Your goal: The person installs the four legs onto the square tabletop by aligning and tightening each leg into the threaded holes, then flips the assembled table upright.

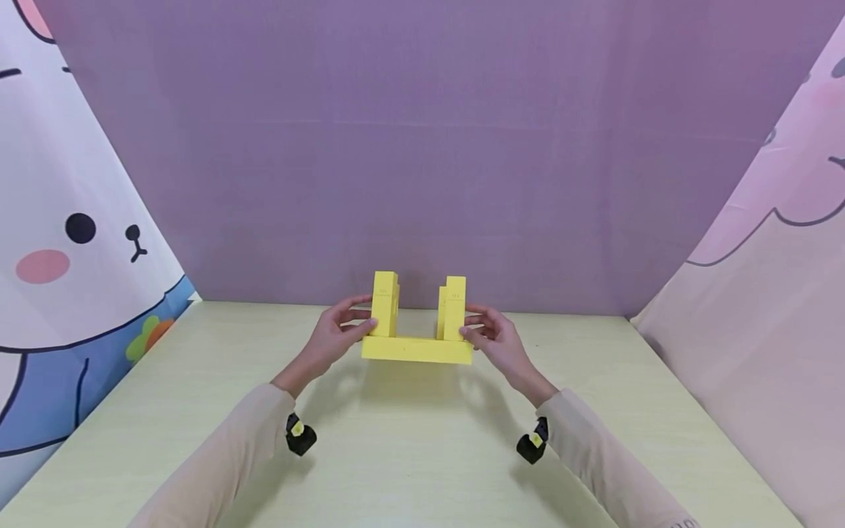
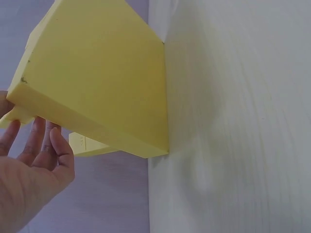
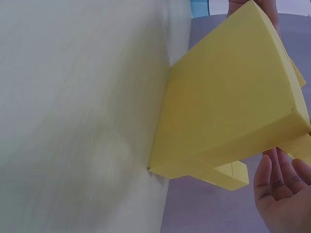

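A yellow block-like piece (image 1: 417, 350) has a flat slab base with upright posts on its left and right sides and a gap between them. My left hand (image 1: 330, 339) holds the left post (image 1: 385, 304), thumb on its near face and fingers at its outer side. On the right post (image 1: 455, 308), my right hand (image 1: 503, 346) has a similar hold. Both wrist views show the base's smooth underside (image 2: 104, 73). The piece is tilted, its near edge raised off the table and its far edge low at the tabletop. Part of the fingers is hidden behind the piece.
The pale wooden table (image 1: 409, 455) carries shadows of the hands and piece. A purple cloth wall (image 1: 422, 161) stands at its back edge. Cartoon-printed cloths hang at the left (image 1: 79, 183) and right (image 1: 759, 330). Small black cameras (image 1: 301, 438) sit at the wrists.
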The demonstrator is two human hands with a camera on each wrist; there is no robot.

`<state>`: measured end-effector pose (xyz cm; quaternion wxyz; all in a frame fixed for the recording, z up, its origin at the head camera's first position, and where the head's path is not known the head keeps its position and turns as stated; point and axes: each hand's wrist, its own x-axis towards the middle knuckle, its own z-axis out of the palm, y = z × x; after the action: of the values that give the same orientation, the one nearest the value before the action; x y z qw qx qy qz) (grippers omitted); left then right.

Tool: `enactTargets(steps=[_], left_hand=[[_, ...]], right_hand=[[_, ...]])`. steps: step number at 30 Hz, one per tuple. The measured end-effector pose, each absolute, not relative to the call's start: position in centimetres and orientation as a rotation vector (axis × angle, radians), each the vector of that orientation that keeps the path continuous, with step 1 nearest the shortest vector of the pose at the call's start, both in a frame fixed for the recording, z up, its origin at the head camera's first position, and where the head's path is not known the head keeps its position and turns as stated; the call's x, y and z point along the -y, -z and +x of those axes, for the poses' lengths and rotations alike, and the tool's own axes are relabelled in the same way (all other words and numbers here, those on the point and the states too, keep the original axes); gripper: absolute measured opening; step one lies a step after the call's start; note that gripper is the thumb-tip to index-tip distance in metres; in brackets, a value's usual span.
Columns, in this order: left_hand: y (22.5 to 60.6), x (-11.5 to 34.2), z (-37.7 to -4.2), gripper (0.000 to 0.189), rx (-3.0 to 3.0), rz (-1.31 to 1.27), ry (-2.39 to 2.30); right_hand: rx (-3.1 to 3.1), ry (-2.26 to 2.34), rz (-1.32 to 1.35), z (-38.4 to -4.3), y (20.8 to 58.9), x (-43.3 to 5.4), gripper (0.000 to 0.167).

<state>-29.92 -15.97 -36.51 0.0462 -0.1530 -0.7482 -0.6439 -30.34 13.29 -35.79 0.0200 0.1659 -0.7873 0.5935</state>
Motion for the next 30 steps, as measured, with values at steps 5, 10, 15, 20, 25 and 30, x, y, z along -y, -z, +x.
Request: enactTargets(steps=[5,10,15,20,25,30], left_hand=[[36.5,16.0,-30.0,0.048,2.295,-0.455,1.964],[36.3,16.0,-30.0,0.048,2.302,-0.439,1.961],[36.2,15.9,-30.0,0.047,2.309,-0.422,1.953],[36.1,15.9,-30.1,0.047,2.308,-0.415,1.947],[36.1,15.9,-30.2,0.046,2.308,-0.407,1.959],[35.9,15.8,-30.2,0.047,2.332,-0.394,1.938]], right_hand=[[2.461,-1.799,0.571,-30.0,35.8,-13.7,0.043],[2.445,-1.726,0.666,-29.6,35.8,-14.1,0.044],[2.436,-1.701,0.742,-29.3,36.0,-14.5,0.042],[2.427,-1.670,0.835,-28.7,35.9,-14.8,0.038],[2.430,-1.628,0.889,-27.6,35.0,-14.6,0.041],[2.455,-1.605,0.867,-27.3,34.8,-14.5,0.044]])
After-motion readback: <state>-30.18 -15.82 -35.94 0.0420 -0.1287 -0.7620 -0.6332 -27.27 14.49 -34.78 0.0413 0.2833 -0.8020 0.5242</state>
